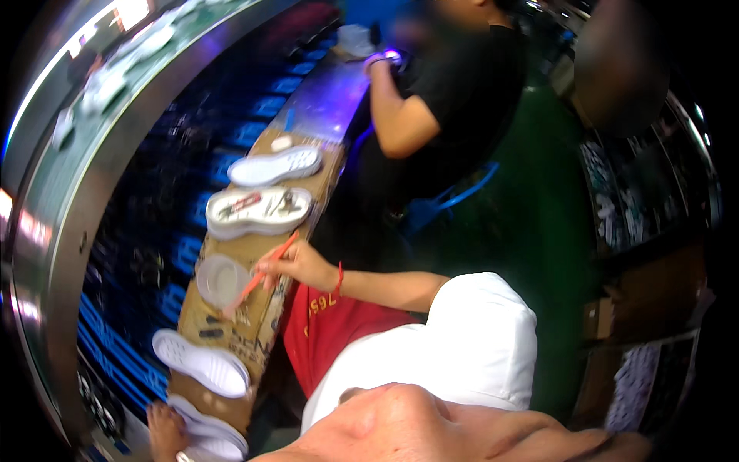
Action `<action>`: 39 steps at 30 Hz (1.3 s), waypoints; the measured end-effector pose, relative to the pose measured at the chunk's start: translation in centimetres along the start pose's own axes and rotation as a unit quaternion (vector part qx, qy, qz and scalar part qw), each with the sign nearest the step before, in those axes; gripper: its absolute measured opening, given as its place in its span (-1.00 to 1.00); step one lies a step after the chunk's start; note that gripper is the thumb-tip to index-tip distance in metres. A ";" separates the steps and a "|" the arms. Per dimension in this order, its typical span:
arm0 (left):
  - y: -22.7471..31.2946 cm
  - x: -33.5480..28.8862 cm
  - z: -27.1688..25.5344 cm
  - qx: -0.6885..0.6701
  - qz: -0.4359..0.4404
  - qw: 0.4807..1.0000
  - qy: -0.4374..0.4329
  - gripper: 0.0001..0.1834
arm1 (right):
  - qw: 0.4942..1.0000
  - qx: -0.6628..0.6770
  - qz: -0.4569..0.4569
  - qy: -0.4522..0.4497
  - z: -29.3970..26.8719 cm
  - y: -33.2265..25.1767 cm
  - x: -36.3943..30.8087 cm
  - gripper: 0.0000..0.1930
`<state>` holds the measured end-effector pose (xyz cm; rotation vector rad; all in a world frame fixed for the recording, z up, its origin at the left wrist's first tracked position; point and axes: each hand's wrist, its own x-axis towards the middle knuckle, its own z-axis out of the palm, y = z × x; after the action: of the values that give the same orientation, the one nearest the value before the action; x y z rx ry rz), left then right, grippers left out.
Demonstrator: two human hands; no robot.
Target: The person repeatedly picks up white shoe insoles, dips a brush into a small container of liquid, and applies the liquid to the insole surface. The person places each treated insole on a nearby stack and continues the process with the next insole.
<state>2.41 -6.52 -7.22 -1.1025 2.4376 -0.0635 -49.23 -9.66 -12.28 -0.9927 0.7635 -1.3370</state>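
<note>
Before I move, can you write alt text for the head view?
The right hand holds an orange brush by a clear cup on cardboard; the left hand is at a white sole. Three more soles lie along the cardboard, with a co-worker in black beyond.

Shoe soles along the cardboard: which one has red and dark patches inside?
The second sole from the far end, just beyond the clear cup. The visible parts of the other three soles look plain and pale.
</note>
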 end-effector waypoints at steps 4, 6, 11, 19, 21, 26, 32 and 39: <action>-1.5 -0.6 3.4 0.065 0.027 0.995 0.069 -0.89 | 0.999 -0.032 0.023 0.008 -0.1 -0.3 0.9 -0.78; -1.9 -1.1 4.2 0.044 0.027 0.998 0.041 -0.88 | 0.998 -0.064 0.003 0.004 -0.6 -0.1 2.0 -0.77; 0.2 -1.5 -0.2 0.050 0.017 0.998 0.040 -0.89 | 0.985 -0.169 -0.045 0.000 -0.5 0.3 5.9 -0.77; 2.9 -3.7 -8.8 -0.133 -0.222 0.961 0.097 -0.82 | 0.937 -0.336 -0.042 -0.083 1.1 1.2 11.3 -0.77; 4.1 -3.4 -10.9 -0.312 -0.311 0.893 0.091 -0.79 | 0.914 -0.393 -0.048 -0.092 1.0 1.5 12.0 -0.77; 8.7 -0.5 -4.9 -0.610 -0.282 0.655 0.346 -0.47 | 0.911 -0.390 -0.050 -0.127 1.8 1.6 13.0 -0.76; 14.9 5.4 -1.6 -0.919 -0.144 0.237 0.281 -0.20 | 0.930 -0.352 0.037 -0.103 0.9 1.3 12.7 -0.77; 19.9 9.6 -2.7 -0.984 0.027 0.033 0.176 -0.29 | 0.952 -0.062 0.287 -0.085 -0.1 -0.2 12.6 -0.77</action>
<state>-18.15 -0.32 -13.01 0.5040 -0.2453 -1.9160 -48.01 -22.16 -10.97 -0.8782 0.9243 -0.6991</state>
